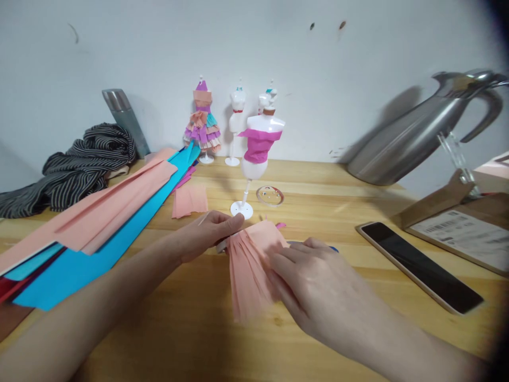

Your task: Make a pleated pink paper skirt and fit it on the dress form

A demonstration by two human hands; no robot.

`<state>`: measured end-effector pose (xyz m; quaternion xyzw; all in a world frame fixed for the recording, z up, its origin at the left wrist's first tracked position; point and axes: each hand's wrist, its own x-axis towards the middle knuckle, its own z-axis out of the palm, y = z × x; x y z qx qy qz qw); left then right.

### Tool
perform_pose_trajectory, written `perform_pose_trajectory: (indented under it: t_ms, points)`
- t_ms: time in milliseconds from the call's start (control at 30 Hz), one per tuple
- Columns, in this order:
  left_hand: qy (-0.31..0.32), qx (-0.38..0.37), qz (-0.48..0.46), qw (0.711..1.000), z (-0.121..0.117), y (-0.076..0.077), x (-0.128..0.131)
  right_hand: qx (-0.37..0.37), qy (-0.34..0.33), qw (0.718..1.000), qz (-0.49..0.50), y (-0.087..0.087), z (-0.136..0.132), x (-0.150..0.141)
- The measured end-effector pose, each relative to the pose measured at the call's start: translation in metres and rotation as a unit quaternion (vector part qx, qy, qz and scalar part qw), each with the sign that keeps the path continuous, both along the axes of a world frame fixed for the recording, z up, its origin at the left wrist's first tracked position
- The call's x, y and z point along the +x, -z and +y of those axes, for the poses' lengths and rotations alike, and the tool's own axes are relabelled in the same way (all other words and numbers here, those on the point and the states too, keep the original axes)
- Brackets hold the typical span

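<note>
A piece of peach crepe paper (250,270), gathered into pleats on its left side, hangs between my two hands. My left hand (210,231) pinches its upper left corner, thumb on top. On the right side my right hand (314,276) grips the paper, its fingertips partly hidden behind the knuckles. Just beyond stands a small white dress form (254,168) wrapped in magenta paper (260,146). Part of a tool with a blue end (334,249) shows behind my right hand; its kind is hidden.
Folded peach (119,201) and blue crepe paper (139,228) lie at left, near a striped cloth (87,154) and a bottle (125,119). Behind are a ruffled doll dress (202,124) and a roll of tape (270,196). A phone (421,265), cardboard box (461,233) and steel jug (409,132) are right.
</note>
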<state>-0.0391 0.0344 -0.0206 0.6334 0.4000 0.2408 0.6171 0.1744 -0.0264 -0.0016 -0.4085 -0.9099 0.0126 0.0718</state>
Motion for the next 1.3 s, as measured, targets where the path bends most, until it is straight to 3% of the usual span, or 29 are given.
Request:
perform_pose_trajectory:
  t_ms: [400, 533, 667, 733, 833, 933, 1000, 1200, 1300]
  points:
    - [-0.057, 0.032, 0.003, 0.998, -0.012, 0.000, 0.013, 0.082, -0.036, 0.995, 0.050, 0.009, -0.011, -0.003]
    - [-0.038, 0.031, 0.011, 0.999, -0.011, -0.003, 0.011, 0.121, -0.047, 0.990, 0.059, 0.008, -0.017, -0.005]
    - [0.007, 0.027, 0.015, 0.999, -0.011, -0.008, 0.008, 0.086, -0.054, 0.990, 0.097, -0.004, -0.013, 0.003]
    - [0.020, 0.026, 0.026, 0.999, -0.012, -0.008, 0.006, 0.079, -0.024, 0.987, 0.140, -0.008, -0.001, 0.009]
    - [-0.007, 0.024, 0.050, 0.998, -0.013, -0.008, 0.005, -0.019, 0.057, 0.977, 0.203, -0.004, 0.026, 0.016]
    - [-0.022, 0.007, 0.068, 0.997, -0.014, -0.008, 0.006, -0.201, 0.049, 0.946, 0.251, 0.008, 0.048, 0.019]
    - [-0.030, -0.003, 0.074, 0.997, -0.014, -0.009, 0.007, -0.284, 0.048, 0.921, 0.261, 0.014, 0.055, 0.018]
    - [-0.055, -0.014, 0.080, 0.995, -0.014, -0.012, 0.007, -0.358, 0.068, 0.871, 0.329, 0.013, 0.058, 0.016]
    - [-0.043, -0.007, 0.089, 0.995, -0.013, -0.011, 0.006, -0.383, 0.061, 0.861, 0.329, 0.012, 0.059, 0.016]
